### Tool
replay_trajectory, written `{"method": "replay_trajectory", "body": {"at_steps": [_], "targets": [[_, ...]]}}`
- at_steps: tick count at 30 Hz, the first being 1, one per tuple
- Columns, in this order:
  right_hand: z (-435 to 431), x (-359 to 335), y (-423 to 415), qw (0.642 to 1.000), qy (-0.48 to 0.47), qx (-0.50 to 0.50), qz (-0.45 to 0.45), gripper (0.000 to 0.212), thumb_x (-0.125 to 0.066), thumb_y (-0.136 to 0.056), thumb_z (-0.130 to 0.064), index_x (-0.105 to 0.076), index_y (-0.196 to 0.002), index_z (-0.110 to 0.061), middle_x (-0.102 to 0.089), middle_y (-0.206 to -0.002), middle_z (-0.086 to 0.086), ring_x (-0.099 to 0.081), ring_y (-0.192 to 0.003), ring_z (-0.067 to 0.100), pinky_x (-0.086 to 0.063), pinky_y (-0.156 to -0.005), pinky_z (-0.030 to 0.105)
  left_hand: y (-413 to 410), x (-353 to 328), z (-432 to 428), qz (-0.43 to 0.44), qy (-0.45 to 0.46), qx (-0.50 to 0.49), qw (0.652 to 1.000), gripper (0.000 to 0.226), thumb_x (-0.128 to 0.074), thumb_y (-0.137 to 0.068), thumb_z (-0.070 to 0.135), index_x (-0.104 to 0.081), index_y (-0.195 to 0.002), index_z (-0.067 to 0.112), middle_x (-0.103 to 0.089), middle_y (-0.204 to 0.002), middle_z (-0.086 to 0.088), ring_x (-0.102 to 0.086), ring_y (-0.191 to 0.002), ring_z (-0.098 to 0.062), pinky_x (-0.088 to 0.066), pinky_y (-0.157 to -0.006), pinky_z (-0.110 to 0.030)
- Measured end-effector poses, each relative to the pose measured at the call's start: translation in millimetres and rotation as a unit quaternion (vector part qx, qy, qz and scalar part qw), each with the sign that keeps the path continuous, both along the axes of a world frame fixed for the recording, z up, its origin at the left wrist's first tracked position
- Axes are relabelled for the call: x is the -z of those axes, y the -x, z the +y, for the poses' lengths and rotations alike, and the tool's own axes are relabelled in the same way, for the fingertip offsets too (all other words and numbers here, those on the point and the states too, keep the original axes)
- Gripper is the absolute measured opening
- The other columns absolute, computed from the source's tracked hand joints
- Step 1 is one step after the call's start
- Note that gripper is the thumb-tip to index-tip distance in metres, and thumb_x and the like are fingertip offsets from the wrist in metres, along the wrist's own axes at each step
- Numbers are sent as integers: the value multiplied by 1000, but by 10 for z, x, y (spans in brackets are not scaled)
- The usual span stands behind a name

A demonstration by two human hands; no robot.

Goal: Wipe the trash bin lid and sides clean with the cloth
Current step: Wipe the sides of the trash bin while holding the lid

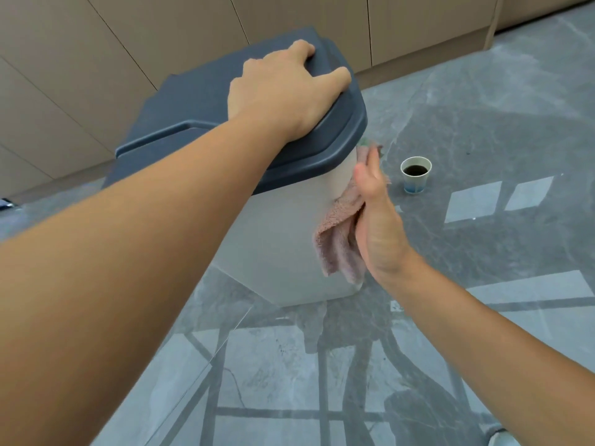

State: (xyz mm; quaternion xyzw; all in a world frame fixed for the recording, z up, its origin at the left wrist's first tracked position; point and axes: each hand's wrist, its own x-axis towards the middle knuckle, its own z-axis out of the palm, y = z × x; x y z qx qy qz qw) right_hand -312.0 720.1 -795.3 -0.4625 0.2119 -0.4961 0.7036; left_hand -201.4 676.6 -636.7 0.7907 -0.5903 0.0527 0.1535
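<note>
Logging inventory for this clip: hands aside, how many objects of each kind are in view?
trash bin with lid: 1
cloth: 1
paper cup: 1
Total: 3

The left forearm [145, 252] and right forearm [483, 333] are bare right to the edge of view. The left hand [283, 91] and right hand [376, 220] are bare too, skin creasing at the right wrist.
</note>
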Motion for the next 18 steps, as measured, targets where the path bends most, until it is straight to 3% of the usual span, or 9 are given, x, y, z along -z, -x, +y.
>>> {"method": "replay_trajectory", "body": {"at_steps": [2,4,6,7,9,11,12,16,18], "targets": [[191,-25,-18,997,61,20,36,105,-58,-85,-55,7,-165,-32,-1,-174,-15,-8,-160,5,-11,-132,47,-3,-3,1,-3,2,2,1000,64,-39,-81,70,-47,-138,41,-58,-134,5,-47,-123,-29,-38,-91,-44],[411,42,-97,971,184,71,136,107,-54,-88,-52,14,-164,-23,16,-174,-5,13,-161,11,2,-132,43,-14,3,-4,-6,2,2,1000,64,-39,-81,70,-48,-137,41,-59,-133,5,-48,-122,-29,-37,-87,-43],[547,201,-201,902,324,137,252,111,-55,-88,-55,15,-162,-10,26,-170,11,24,-159,28,8,-131,43,-22,6,-17,-8,3,3,1000,64,-39,-81,70,-47,-138,41,-59,-133,5,-48,-122,-29,-36,-86,-43],[559,278,-245,849,392,162,315,113,-56,-88,-58,14,-161,-7,26,-169,16,24,-157,37,9,-130,47,-28,5,-21,-7,3,3,1000,65,-38,-81,70,-47,-138,41,-58,-133,5,-47,-122,-29,-36,-86,-43],[495,447,-316,733,488,198,430,116,-61,-85,-61,8,-159,-4,12,-170,18,3,-156,47,-2,-128,59,-30,14,-20,-4,4,3,1000,66,-38,-80,71,-46,-139,42,-57,-135,6,-47,-124,-29,-36,-86,-43],[369,598,-345,661,533,237,472,108,-75,-78,-53,-18,-155,-4,-34,-162,25,-39,-141,57,-26,-119,67,-34,11,-26,-4,6,3,1000,67,-38,-80,72,-45,-140,43,-57,-137,5,-47,-125,-30,-36,-87,-43],[309,667,-349,636,551,258,474,100,-78,-76,-48,-27,-152,-6,-49,-153,24,-50,-132,57,-31,-117,66,-35,8,-27,-3,6,2,1000,67,-38,-80,72,-45,-140,43,-57,-138,4,-47,-125,-30,-36,-87,-43],[165,809,-252,568,618,292,458,79,-83,-74,-23,-56,-146,-10,-61,-142,17,-44,-131,47,-19,-124,61,-28,14,-18,-3,2,-2,1000,66,-39,-80,72,-45,-139,44,-56,-138,5,-47,-126,-30,-33,-84,-41],[115,802,-149,538,647,279,462,73,-87,-72,-19,-62,-141,-13,-66,-142,11,-54,-135,45,-20,-124,58,-20,7,-11,0,-2,-1,1000,66,-39,-80,72,-45,-140,44,-55,-139,5,-47,-126,-29,-33,-84,-41]]}}
